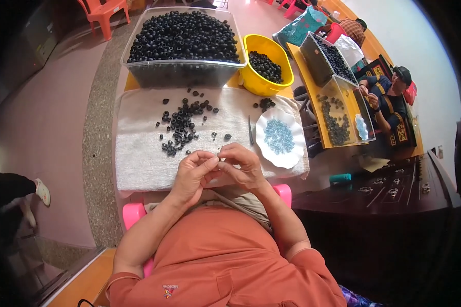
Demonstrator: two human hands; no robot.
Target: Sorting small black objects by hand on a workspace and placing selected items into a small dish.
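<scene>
My left hand and my right hand meet at the near edge of a white cloth, fingertips pinched together. A tiny dark piece shows between them, mostly covered by the fingers, so its kind is not visible. Beyond my left hand lies a loose scatter of small black round hollow parts. One black part sits apart from these, just past my fingertips. To the right, a white scalloped plate holds many small clear bluish pieces. A thin dark pointed tool lies beside the plate.
At the back stand a large clear bin heaped with black parts and a yellow bucket partly filled with them. On the right, a co-worker sits at another table with clear bins. A dark wooden surface lies nearer.
</scene>
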